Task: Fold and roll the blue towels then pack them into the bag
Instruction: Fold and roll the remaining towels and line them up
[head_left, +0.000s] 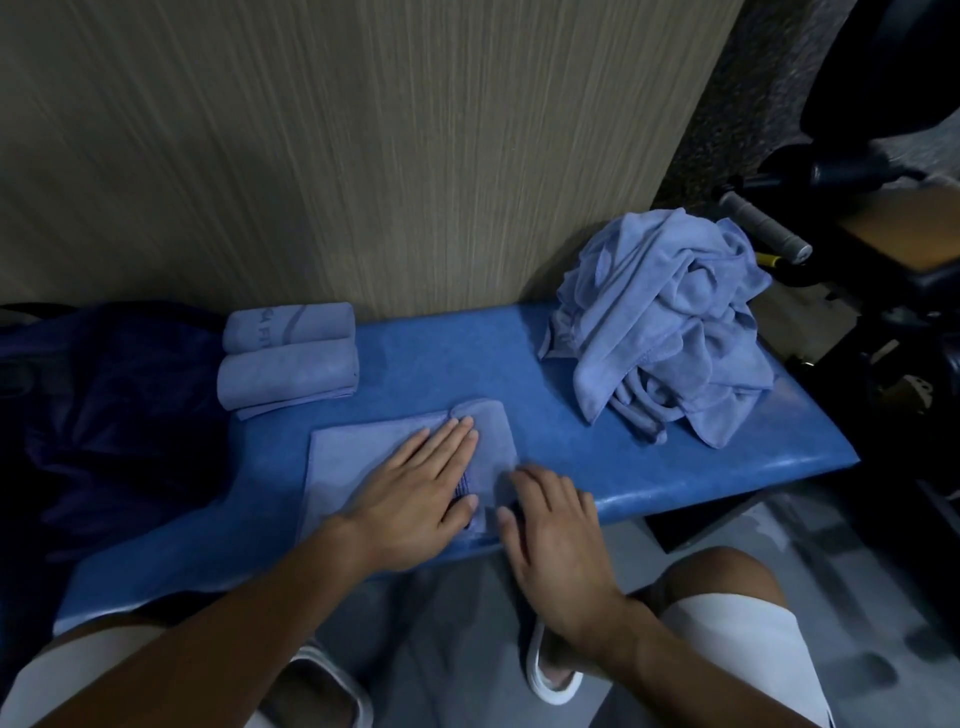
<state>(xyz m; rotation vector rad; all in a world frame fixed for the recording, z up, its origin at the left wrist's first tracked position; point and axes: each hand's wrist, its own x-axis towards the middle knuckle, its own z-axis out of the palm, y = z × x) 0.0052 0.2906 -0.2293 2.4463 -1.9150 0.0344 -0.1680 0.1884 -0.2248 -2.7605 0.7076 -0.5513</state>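
A folded blue towel (353, 457) lies flat on the blue padded bench (597, 457), its right end turned up into the start of a roll (491, 441). My left hand (415, 493) presses flat on the towel beside the roll, fingers straight. My right hand (550, 525) rests on the roll's near end with fingers curved over it. Two rolled towels (288, 353) lie side by side at the back left. A heap of unfolded blue towels (665, 322) sits at the bench's right end. A dark blue bag (114, 415) lies at the left.
A wood-grain wall panel (363, 156) stands right behind the bench. Black gym equipment with a grey grip handle (769, 228) crowds the right side. My knees in white shorts and white slippers (550, 675) are below the bench's front edge.
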